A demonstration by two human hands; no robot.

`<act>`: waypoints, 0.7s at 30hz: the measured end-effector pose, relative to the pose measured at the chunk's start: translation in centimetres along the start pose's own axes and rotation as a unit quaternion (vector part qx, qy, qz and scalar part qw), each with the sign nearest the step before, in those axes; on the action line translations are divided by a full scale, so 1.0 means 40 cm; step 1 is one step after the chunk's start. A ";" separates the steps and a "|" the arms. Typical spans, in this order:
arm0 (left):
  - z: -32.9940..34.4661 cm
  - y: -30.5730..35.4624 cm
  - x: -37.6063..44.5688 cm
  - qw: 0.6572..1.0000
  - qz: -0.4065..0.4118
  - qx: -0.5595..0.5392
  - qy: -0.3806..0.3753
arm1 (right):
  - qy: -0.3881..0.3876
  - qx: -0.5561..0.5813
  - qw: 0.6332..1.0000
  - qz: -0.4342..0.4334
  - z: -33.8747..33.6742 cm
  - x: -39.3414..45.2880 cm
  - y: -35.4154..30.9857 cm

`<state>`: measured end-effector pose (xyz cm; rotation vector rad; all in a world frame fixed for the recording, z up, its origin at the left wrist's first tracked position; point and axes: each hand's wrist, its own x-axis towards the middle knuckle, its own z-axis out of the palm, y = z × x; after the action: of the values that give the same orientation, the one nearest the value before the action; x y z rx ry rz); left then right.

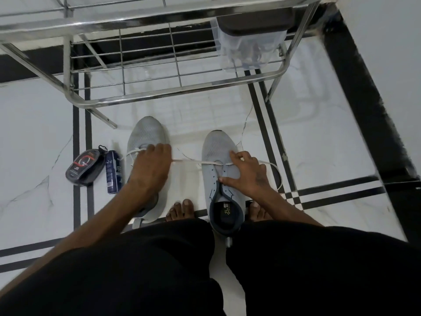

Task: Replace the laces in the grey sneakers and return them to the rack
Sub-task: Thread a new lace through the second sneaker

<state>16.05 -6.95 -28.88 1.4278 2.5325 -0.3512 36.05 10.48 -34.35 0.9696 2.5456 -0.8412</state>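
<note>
Two grey sneakers stand on the white floor in front of the rack, toes pointing away from me. The right sneaker (217, 153) has a white lace (189, 161) threaded through its lowest eyelets only. My left hand (150, 165) hovers over the left sneaker (145, 133) and pinches one end of that lace, pulled taut to the left. My right hand (248, 174) rests on the right sneaker's eyelet area, fingers spread, thumb on the tongue; the lace's other end loops out to its right. White lace also lies across the left sneaker.
A steel wire shoe rack (159, 92) stands just beyond the sneakers, with a clear plastic box (248, 49) on its lower shelf. A black shoe-polish pack (85, 167) and a blue spray can (113, 172) lie left of the sneakers. My bare feet (181, 210) are behind them.
</note>
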 end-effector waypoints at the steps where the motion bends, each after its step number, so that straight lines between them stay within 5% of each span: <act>1: -0.003 -0.029 -0.014 1.000 -0.005 -0.007 0.017 | -0.003 0.005 1.000 0.000 0.000 -0.001 -0.001; 8: 0.027 0.048 -0.011 0.985 0.028 -0.159 0.059 | 0.056 0.140 0.988 -0.024 0.005 0.011 0.028; 12: 0.036 0.158 0.039 0.958 0.043 -0.282 0.024 | 0.085 0.104 0.990 -0.050 -0.025 0.016 0.034; 17: 0.060 0.209 0.082 0.962 -0.009 -0.271 -0.026 | -0.020 0.153 0.988 0.015 -0.067 0.029 0.015; 21: 0.077 0.197 0.084 0.950 0.004 -0.309 -0.042 | -0.136 0.370 0.907 0.150 -0.110 0.040 -0.005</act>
<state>21.34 -1.21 -33.60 1.1396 2.2637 0.3547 34.50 13.88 -31.51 1.2823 1.7694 -1.7483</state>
